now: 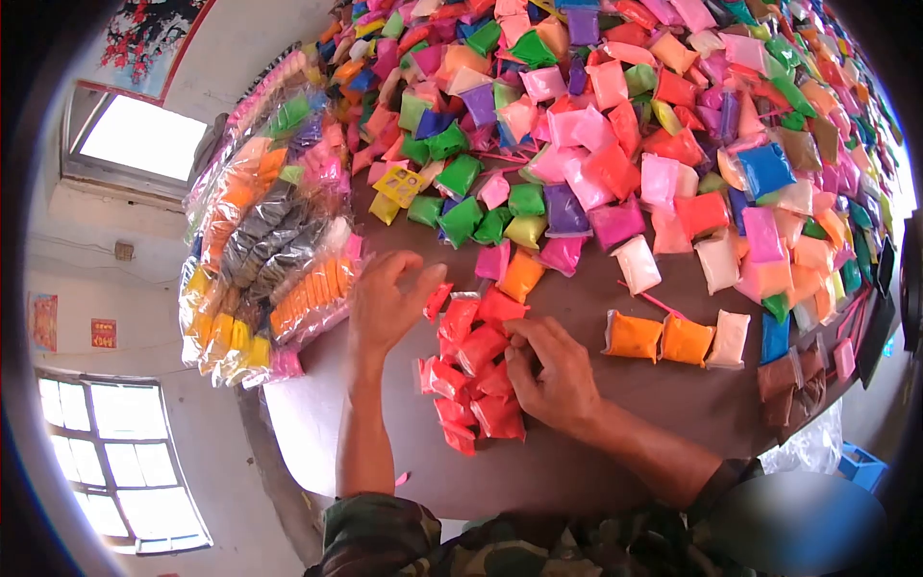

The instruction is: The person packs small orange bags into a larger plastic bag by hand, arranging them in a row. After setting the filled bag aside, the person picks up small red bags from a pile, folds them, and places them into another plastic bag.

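Note:
In the head view, a pile of small red clay-like packets (471,351) in clear wrapping lies on the brown table between my hands. My left hand (385,298) is at the pile's upper left, its thumb and forefinger bent and apart. A single red packet (437,301) lies just below the left thumb tip. My right hand (553,370) is at the pile's right side with curled fingers, the fingertips against the edge of a red packet (502,308). The underside of the right fingers is hidden.
A large heap of multicoloured packets (596,144) covers the back of the table (577,452). Clear bags of sorted packets (274,240) stand at left. Two orange packets (686,339) and a pale one (729,339) form a row at right, near brown packets (793,380).

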